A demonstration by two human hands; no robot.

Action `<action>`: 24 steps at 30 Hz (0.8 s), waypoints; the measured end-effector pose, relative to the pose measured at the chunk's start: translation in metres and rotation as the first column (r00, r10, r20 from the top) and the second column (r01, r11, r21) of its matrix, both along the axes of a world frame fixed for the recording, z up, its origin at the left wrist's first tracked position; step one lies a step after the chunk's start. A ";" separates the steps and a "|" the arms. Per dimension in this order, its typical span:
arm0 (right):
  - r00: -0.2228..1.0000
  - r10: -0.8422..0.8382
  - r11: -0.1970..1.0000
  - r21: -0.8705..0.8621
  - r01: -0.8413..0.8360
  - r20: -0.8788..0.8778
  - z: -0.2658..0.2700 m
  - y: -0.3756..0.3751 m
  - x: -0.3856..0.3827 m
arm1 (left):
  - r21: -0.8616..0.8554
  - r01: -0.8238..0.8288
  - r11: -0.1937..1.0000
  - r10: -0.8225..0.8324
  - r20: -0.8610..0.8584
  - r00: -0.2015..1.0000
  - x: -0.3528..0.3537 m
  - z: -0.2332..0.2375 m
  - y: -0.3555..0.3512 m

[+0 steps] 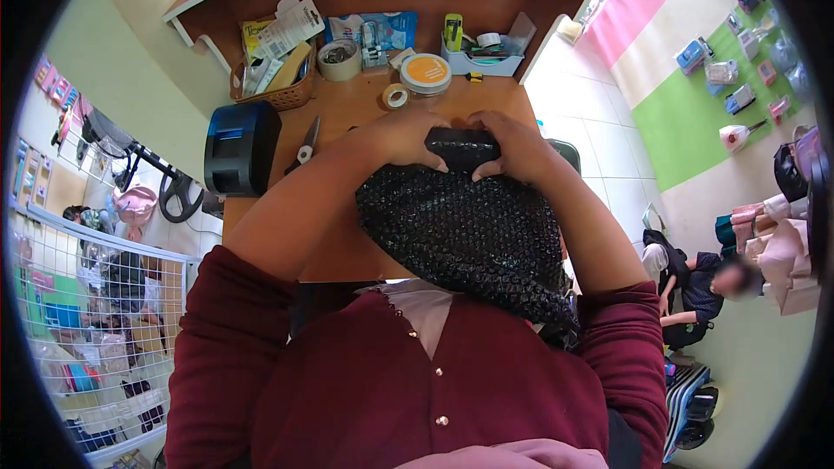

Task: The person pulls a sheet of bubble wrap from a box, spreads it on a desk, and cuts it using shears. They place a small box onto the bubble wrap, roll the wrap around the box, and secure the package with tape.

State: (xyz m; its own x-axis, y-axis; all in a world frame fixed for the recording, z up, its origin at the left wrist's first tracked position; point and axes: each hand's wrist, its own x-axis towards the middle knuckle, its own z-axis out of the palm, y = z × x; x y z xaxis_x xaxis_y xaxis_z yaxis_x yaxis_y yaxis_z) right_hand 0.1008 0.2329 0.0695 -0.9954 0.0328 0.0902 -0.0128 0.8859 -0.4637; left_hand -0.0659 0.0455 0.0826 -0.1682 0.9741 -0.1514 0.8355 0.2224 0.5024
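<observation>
A large sheet of black bubble wrap point(473, 221) spreads from the desk over its front edge towards my chest. At its far end sits a dark block-shaped bundle point(463, 148), glossy on top. My left hand point(415, 137) grips the bundle's left side, with the thumb on its near edge. On the right side my right hand point(512, 146) holds it, fingers curled over the far corner and thumb at the near edge. What is inside the bundle is hidden.
Scissors point(307, 146) and a black printer point(241, 149) are at the left. Behind my hands stand tape rolls point(339, 59), a round orange-lidded tub point(425, 74), a wicker basket point(276, 95) and a pen tray point(484, 61). A person point(695, 291) is at the far right.
</observation>
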 end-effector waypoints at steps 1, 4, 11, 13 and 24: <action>1.000 0.008 0.998 0.059 -0.007 -0.017 -0.003 0.001 0.002 | -0.008 -0.006 1.000 0.006 -0.001 1.000 0.001 -0.001 -0.002; 0.995 0.051 0.983 0.171 -0.065 0.086 0.005 0.003 0.007 | 0.073 -0.011 0.997 0.016 -0.062 0.998 0.006 -0.017 -0.010; 0.999 0.044 0.949 0.311 -0.051 0.029 0.000 0.007 0.021 | 0.276 -0.010 0.961 0.089 -0.274 0.958 0.028 -0.033 -0.026; 0.999 0.048 0.965 0.258 -0.051 0.019 0.004 0.006 0.023 | 0.274 -0.019 0.961 0.079 -0.207 0.975 0.028 -0.033 -0.029; 0.970 -0.093 0.990 0.125 0.067 0.222 0.014 0.052 0.028 | 0.274 -0.056 0.960 0.102 -0.156 0.982 0.031 -0.037 -0.032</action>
State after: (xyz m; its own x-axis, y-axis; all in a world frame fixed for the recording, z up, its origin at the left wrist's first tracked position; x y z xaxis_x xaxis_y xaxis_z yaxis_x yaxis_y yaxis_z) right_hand 0.1286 0.2845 0.0835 -0.9847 0.1158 -0.1301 0.1541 0.9274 -0.3409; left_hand -0.0349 0.0133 0.0454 -0.2470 0.9574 0.1496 0.8978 0.1681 0.4070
